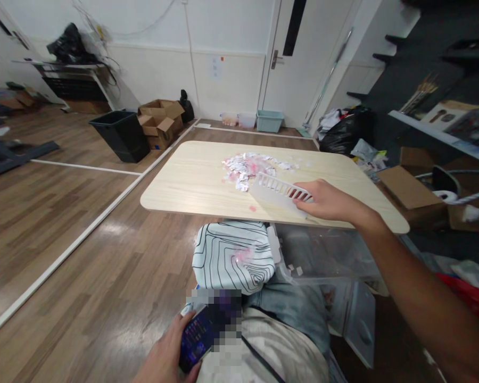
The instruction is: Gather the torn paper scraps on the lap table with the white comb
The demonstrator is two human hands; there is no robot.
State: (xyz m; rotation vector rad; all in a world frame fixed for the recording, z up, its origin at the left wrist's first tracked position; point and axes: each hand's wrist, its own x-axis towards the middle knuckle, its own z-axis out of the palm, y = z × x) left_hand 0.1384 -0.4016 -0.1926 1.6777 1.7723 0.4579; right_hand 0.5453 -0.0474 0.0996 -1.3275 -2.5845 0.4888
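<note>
- Slotted white plastic panel (274, 194): we hold it by one end in our right hand (326, 201), thumb and fingers clamped on it, over the near part of the pale wood-grain tabletop (175, 181). Whether its lower edge touches the surface, we cannot tell.
- Paper scraps (245, 166), white with pink patches: loose heap on the tabletop, beyond the panel and to the left of our right hand; a thinner trail runs rightward from the heap.
- Smartphone (197, 338), screen lit: we have it in our left hand (166, 347), fingers closed about its edges; its far part is pixelated.
- Our two hands: well apart, the left lower and nearer to us.
- Line-patterned cloth (223, 255), pink stain on it: just beyond the left hand.
- Clear plastic tub (323, 247): below the right hand, at the tabletop's near edge.
- Black waste bin (122, 133): on the floor, far beyond the left hand.
</note>
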